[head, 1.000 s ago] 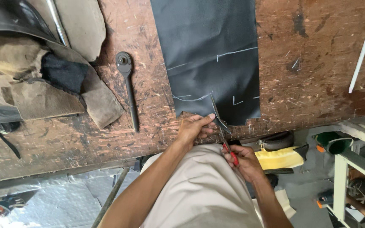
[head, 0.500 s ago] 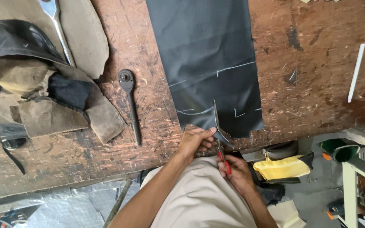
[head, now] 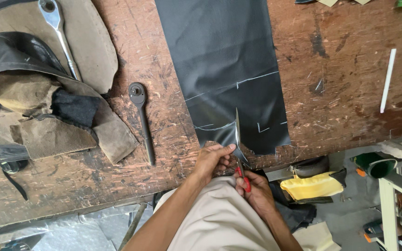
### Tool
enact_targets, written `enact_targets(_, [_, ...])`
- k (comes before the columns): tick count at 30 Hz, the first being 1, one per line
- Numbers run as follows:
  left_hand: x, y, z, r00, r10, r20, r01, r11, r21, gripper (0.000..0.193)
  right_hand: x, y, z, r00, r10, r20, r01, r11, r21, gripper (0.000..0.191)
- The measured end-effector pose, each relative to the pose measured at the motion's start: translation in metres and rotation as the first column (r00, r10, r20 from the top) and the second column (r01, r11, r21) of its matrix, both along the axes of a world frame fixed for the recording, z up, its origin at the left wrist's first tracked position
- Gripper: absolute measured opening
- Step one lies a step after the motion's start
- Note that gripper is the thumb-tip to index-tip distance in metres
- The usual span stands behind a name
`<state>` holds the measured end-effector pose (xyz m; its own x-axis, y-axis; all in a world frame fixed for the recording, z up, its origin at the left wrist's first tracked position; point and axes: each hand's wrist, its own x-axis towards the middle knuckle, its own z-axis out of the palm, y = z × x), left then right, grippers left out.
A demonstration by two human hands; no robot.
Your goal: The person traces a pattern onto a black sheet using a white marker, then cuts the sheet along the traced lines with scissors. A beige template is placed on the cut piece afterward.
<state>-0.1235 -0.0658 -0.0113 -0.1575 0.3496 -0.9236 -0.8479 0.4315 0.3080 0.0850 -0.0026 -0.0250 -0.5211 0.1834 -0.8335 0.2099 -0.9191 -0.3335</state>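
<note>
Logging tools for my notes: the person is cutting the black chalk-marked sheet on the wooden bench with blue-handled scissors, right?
Not quite: the head view shows red handles on the scissors in the right hand. The left hand steadies the black chalk-marked sheet on the wooden bench.

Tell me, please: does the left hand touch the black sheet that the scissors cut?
Touching. In the head view the left hand pinches the near edge of the black sheet beside the scissors, with no gap visible.
</note>
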Motion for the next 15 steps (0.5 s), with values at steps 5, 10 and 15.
enact_targets(5, [-0.0016, -0.0005, 0.0041, 0.999, 0.007, 0.040, -0.007, 1.000, -0.017, 0.031, -0.0016, 0.0001, 0.0033, 1.000, 0.005, -0.010, -0.005, 1.000, 0.002, 0.025])
enact_targets(10, [-0.0017, -0.0018, 0.0022, 0.999, 0.024, 0.031, -0.024, 1.000, 0.004, 0.031, -0.0031, 0.0027, 0.0031, 1.000, 0.004, -0.014, -0.004, 1.000, -0.012, 0.024])
enact_targets(15, [-0.0013, -0.0056, -0.0013, 0.998, 0.028, 0.058, -0.031, 0.999, 0.041, 0.032, -0.0071, 0.0037, -0.0026, 0.999, -0.025, -0.031, 0.025, 1.000, 0.005, 0.025])
